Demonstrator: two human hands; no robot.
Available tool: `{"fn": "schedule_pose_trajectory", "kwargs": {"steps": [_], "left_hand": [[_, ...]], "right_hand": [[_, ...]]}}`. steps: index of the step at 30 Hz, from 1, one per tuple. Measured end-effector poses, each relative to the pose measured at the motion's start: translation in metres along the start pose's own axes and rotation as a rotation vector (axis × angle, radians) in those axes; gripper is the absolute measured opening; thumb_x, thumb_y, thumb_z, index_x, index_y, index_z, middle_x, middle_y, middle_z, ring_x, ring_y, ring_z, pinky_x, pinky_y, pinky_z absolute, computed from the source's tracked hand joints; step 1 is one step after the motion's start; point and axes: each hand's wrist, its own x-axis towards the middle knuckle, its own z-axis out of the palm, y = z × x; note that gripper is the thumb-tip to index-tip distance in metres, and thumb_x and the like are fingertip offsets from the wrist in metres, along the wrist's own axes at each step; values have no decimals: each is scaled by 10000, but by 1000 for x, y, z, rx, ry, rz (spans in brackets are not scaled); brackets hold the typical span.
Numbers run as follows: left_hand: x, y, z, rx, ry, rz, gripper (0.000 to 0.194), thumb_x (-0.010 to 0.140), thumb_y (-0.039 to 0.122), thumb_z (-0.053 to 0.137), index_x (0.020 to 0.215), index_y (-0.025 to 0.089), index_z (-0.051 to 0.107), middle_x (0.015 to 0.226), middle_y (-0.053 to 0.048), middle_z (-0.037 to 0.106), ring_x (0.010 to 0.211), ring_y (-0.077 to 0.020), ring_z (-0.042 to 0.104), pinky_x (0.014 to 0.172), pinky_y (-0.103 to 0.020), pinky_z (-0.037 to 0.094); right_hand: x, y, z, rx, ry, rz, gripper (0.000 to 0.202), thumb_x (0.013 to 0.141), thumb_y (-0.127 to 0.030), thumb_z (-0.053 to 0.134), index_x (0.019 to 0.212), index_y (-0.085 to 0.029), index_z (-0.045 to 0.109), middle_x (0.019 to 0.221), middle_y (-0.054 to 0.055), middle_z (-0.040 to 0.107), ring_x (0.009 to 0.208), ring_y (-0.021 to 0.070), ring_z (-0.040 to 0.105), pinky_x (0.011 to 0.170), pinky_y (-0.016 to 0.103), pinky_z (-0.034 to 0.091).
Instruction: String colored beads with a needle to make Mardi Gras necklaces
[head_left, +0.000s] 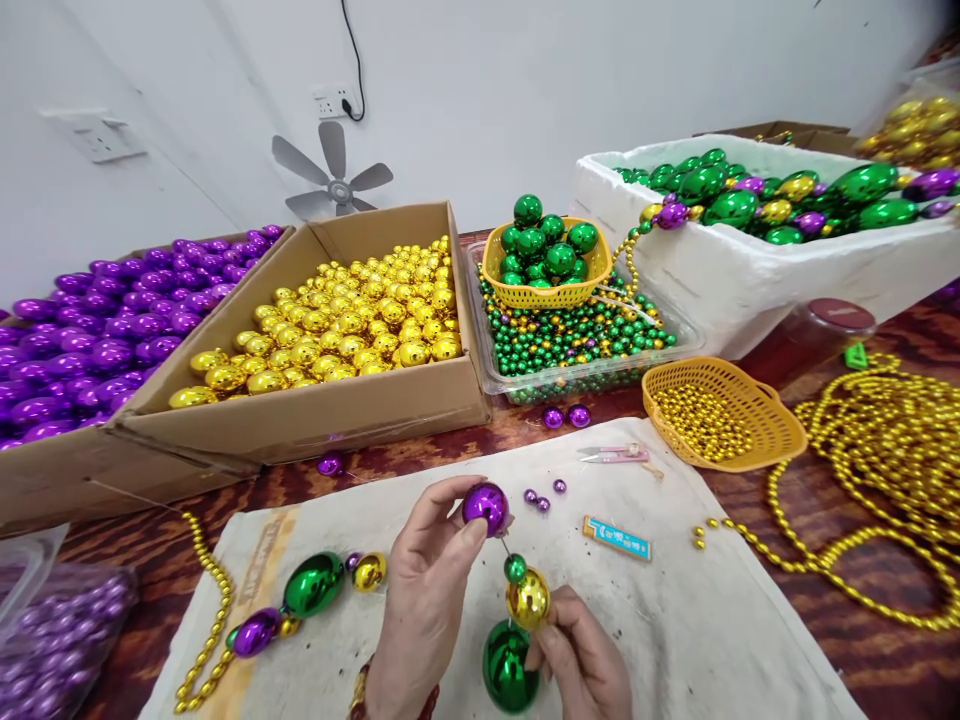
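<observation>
My left hand pinches a shiny purple ball between thumb and fingers. A short cord runs from it to a small green bead, which sits against a gold ball. My right hand has its fingertips closed at the lower edge of the gold ball. Just below, a large green ball hangs or rests close to the right fingers. To the left on the white cloth lies a strung row with a large green ball, a purple one and a gold one.
Cardboard boxes of purple and gold balls stand behind. Farther right are a clear tray, an orange basket, a white foam box and gold bead strands. Pink snips lie on the cloth.
</observation>
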Motion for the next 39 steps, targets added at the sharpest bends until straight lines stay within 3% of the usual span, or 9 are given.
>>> {"fn": "schedule_pose_trajectory", "kwargs": {"steps": [4,10,20,26,32,39], "left_hand": [[-1,-2,-1,57,49,60,368,835,249,667,1199,266,617,1156,-63,628,1001,-195,609,840,-293,513],[-5,-6,-4,209,72,79,305,848,263,659,1152,245,659,1106,-44,661,922,-169,639,797,-250,517],[7,5,2,-246,32,-78,302,899,238,583,1196,201,618,1068,-87,674,927,-190,657,847,-303,518],[14,7,6,-283,58,-46,238,868,194,623,1104,211,639,1054,-40,641,898,-148,636,833,-258,508],[17,8,7,-273,67,-63,298,870,214,628,1167,212,625,1105,-71,637,918,-156,626,798,-267,516],[14,6,4,-277,26,-49,240,881,195,605,1118,207,640,1150,-74,629,997,-170,605,887,-309,503]], "right_hand": [[3,-5,-2,-99,1,-48,230,955,-285,484,771,-199,592,663,-9,521,572,119,501,550,246,355],[3,-4,-4,-61,-26,-29,230,963,-287,467,782,-202,580,666,-16,509,566,113,502,544,236,370],[-5,2,-6,-20,30,-26,222,940,-302,510,772,-194,608,633,-15,518,529,110,491,510,232,364],[-7,6,-7,-35,48,22,250,928,-343,532,749,-192,619,618,-8,528,517,120,492,505,238,368],[-7,7,-6,-15,40,53,302,940,-369,510,708,-195,594,615,-7,523,543,129,486,531,243,360],[-5,7,-5,22,33,85,306,945,-374,506,708,-195,580,626,-6,516,553,129,465,535,241,351]]}}
